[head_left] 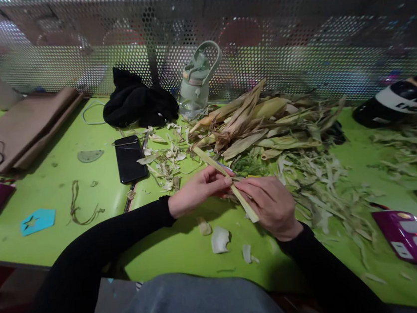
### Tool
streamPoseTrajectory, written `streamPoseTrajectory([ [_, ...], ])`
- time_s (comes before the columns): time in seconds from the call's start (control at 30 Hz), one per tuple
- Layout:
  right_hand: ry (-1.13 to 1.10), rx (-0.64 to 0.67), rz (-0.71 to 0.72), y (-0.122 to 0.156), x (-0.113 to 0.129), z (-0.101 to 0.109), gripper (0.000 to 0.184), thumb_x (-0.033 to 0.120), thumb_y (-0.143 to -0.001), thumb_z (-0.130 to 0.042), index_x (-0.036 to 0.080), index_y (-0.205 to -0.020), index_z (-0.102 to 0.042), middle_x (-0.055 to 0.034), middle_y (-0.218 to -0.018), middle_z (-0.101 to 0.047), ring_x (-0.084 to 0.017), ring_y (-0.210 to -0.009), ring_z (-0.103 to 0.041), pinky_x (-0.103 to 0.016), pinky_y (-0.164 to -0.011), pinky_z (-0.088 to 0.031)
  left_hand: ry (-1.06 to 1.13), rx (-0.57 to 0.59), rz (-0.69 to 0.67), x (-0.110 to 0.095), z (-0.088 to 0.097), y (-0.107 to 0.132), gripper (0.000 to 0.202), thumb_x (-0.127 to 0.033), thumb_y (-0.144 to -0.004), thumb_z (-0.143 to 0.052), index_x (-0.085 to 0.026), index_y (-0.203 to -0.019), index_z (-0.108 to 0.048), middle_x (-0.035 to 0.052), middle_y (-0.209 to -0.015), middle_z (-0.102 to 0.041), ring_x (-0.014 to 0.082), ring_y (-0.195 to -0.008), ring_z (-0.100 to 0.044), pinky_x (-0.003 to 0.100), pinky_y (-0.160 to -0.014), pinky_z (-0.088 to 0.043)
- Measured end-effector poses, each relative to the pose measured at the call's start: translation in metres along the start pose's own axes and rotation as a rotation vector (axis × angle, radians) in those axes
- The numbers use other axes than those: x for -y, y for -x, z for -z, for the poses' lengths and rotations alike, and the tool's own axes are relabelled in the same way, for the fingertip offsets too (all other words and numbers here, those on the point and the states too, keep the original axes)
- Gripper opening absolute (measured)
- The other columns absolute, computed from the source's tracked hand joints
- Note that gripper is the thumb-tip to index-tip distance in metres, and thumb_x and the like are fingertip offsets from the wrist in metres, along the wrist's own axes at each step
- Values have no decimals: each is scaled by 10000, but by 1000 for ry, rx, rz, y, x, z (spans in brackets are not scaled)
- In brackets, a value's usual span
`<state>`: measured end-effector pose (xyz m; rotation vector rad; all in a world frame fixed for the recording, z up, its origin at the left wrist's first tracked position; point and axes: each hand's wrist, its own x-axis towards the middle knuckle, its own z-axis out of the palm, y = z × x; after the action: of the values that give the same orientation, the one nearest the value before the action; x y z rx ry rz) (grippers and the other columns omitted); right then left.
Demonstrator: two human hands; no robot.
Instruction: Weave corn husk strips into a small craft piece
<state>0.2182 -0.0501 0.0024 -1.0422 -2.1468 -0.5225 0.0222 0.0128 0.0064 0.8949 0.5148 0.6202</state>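
A long, flat, pale yellow-green corn husk strip point(209, 159) runs at a slant across both hands, above the table. My left hand point(204, 187) pinches it near its middle between thumb and fingers. From the right, my right hand point(274, 204) meets it, with thumb and fingers closed at the strip close to the left fingertips. The lower end of the strip point(247, 206) sticks out over the right fingers. Just beyond the hands lies a heap of dried corn husks point(242, 122). Torn husk shreds point(317, 184) spread to the right of my right hand.
On the green table point(102, 188) lie a black phone point(130, 158), a black cloth point(138, 101), husk scraps point(221, 239) and a blue paper piece point(38, 221). A green bottle point(195, 85) stands before the perforated metal screen point(273, 33). A black bottle point(394, 100) lies right.
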Motion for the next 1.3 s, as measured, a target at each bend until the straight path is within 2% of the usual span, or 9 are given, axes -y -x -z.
streamPoseTrajectory([
  [0.1, -85, -7, -105, -2, 3, -3, 151, 152, -904, -640, 216, -1035, -678, -74, -924, -759, -207, -832, -703, -338, -737, -548, -135, -4, -75, 1, 1, 0, 263, -232, -835, -730, -120, -1057, -645, 4, -843, -667, 95, -769, -644, 275, -793, -523],
  [0.2, -240, 1, -384, -3, 9, -5, 50, 221, -919, -632, 226, -903, -679, -43, -843, -736, -183, -755, -692, -305, -660, -550, -260, 1, -113, 2, 1, 1, 240, -215, -858, -686, -117, -1076, -663, 40, -953, -704, 117, -839, -655, 305, -844, -532],
  [0.3, -477, 58, -704, -1, 12, -7, 169, 353, -913, -647, 218, -813, -665, -18, -750, -697, -148, -614, -635, -253, -504, -496, -442, -9, -182, 5, 0, 2, 198, -218, -884, -639, -129, -1054, -689, 70, -1059, -716, 147, -920, -667, 338, -902, -536],
  [0.43, -794, 118, -1082, 6, 15, -14, 311, 505, -832, -711, 202, -791, -652, 4, -703, -671, -122, -554, -585, -234, -476, -473, -652, -49, -309, 7, -2, 4, 183, -231, -880, -638, -145, -1030, -698, 74, -1050, -713, 161, -922, -672, 336, -885, -552],
  [0.57, -1033, 59, -1262, 9, 18, -21, 368, 524, -743, -787, 197, -833, -643, 40, -671, -621, -94, -536, -535, -220, -487, -449, -670, -57, -362, 7, -2, 6, 191, -306, -871, -679, -144, -973, -689, 56, -937, -702, 153, -857, -668, 304, -802, -561],
  [0.7, -1132, -50, -1246, 9, 21, -24, 358, 492, -719, -812, 203, -836, -636, 37, -707, -634, -94, -575, -549, -234, -547, -480, -520, -47, -335, 10, -5, 7, 188, -300, -868, -685, -130, -948, -675, 51, -925, -684, 131, -826, -662, 285, -786, -554],
  [0.97, -1050, -131, -1153, 10, 29, -23, 292, 481, -786, -768, 225, -877, -661, 14, -750, -691, -137, -615, -634, -283, -588, -546, -72, -11, -152, 13, -13, 7, 389, -408, -766, -795, -123, -945, -600, 13, -802, -681, 130, -765, -673, 320, -795, -543],
  [1.13, -587, -158, -698, 9, 23, -13, 52, 288, -858, -725, 251, -879, -695, -17, -838, -732, -188, -739, -699, -338, -681, -581, 13, 30, -75, 10, -13, 8, 357, -389, -762, -806, -130, -915, -615, 5, -769, -664, 99, -710, -632, 270, -723, -510],
  [1.3, -228, -127, -262, 7, 20, -4, 233, 122, -885, -664, 267, -1063, -701, -39, -903, -750, -181, -792, -709, -317, -717, -575, 40, -6, 3, 13, -15, 9, 318, -397, -792, -760, -138, -885, -599, -25, -695, -591, 75, -619, -554, 232, -621, -453],
])
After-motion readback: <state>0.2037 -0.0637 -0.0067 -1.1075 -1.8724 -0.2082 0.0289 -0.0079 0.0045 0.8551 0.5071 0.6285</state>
